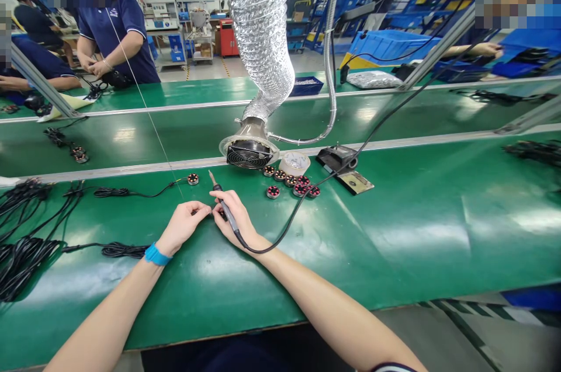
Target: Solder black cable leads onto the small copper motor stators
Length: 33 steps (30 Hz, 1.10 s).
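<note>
In my right hand (236, 217) lies a soldering iron (228, 212), its tip pointing up and away from me and its black cord looping back over my forearm. My left hand (186, 223), with a blue band at the wrist, is pinched close to my right fingertips. A small dark thing sits between the two hands, mostly hidden by fingers. A thin wire (151, 118) hangs from above and ends near my left hand. Just beyond the hands, a round motor stator (193, 178) rests beside the end of a thin black cable (153, 194).
Several stators (301, 188) surround a roll of tape (294, 163) under the fan-ended duct (249, 153). A soldering iron stand (339, 159) is to their right. Bundles of black cable (26, 267) lie at left. Across the bench, a person in a navy shirt (118, 27) works.
</note>
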Motion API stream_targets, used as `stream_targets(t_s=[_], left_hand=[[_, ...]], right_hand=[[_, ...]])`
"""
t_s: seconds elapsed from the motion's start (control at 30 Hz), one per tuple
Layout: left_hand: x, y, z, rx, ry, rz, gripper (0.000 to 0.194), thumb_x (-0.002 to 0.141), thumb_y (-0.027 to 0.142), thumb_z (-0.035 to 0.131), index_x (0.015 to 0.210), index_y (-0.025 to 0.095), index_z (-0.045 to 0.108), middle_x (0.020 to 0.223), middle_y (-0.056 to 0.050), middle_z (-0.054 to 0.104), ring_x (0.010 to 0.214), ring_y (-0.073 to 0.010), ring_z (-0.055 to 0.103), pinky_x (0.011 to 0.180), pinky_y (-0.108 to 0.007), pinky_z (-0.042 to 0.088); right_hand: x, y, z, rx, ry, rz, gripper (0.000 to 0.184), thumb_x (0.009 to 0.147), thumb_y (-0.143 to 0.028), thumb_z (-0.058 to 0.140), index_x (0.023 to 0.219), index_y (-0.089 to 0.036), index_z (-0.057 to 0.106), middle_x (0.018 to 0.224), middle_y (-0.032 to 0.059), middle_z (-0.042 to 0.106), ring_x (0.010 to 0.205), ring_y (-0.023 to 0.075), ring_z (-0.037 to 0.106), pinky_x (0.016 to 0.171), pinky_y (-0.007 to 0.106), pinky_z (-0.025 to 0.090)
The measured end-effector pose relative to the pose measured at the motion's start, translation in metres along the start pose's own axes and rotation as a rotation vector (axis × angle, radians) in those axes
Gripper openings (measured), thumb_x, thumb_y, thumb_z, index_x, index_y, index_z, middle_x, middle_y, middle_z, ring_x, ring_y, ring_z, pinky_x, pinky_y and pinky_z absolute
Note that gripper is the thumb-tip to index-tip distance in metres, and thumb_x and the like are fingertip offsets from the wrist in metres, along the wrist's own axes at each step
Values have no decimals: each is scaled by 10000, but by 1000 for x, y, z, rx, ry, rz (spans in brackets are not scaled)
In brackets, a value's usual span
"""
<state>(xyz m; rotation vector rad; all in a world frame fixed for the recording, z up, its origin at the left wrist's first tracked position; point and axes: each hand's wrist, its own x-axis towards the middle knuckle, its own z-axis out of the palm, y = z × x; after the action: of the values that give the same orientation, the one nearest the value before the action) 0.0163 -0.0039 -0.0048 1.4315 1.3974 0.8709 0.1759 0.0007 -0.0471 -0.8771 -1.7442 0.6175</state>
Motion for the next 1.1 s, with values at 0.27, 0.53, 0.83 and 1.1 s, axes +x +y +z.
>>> stream_targets(t_s=[0.27, 0.53, 0.83, 1.1], left_hand=[[0, -1, 1, 24, -6, 14, 334, 773, 470, 647, 738, 145, 714, 781, -56, 713, 763, -196, 593, 732, -279, 412], [1, -3, 1, 37, 3, 27, 361, 782, 495, 638, 711, 147, 702, 757, -47, 695, 742, -185, 580, 712, -269, 411], [-1, 5, -2, -29, -6, -78, 378, 716, 518, 664, 770, 144, 658, 585, 18, 563, 509, -101, 417, 503, -228, 307], [-1, 12, -5, 209, -32, -4, 450, 683, 605, 660, 803, 178, 734, 877, -74, 755, 847, -262, 658, 787, -320, 483]], right_hand=[[-1, 0, 0, 37, 4, 5, 481, 844, -37, 500, 1271, -258, 515, 1027, 28, 502, 736, 95, 600, 777, 250, 553], [0, -1, 0, 52, -2, 13, 460, 856, -52, 493, 1267, -257, 514, 1018, 25, 494, 729, 91, 599, 782, 243, 547], [2, -2, 1, 30, 38, -10, 467, 834, -33, 499, 1251, -236, 545, 992, 29, 522, 807, 117, 592, 796, 250, 533], [0, -6, -4, -62, -18, -25, 504, 813, -61, 556, 1296, -198, 505, 1072, 53, 520, 847, 106, 588, 851, 237, 523]])
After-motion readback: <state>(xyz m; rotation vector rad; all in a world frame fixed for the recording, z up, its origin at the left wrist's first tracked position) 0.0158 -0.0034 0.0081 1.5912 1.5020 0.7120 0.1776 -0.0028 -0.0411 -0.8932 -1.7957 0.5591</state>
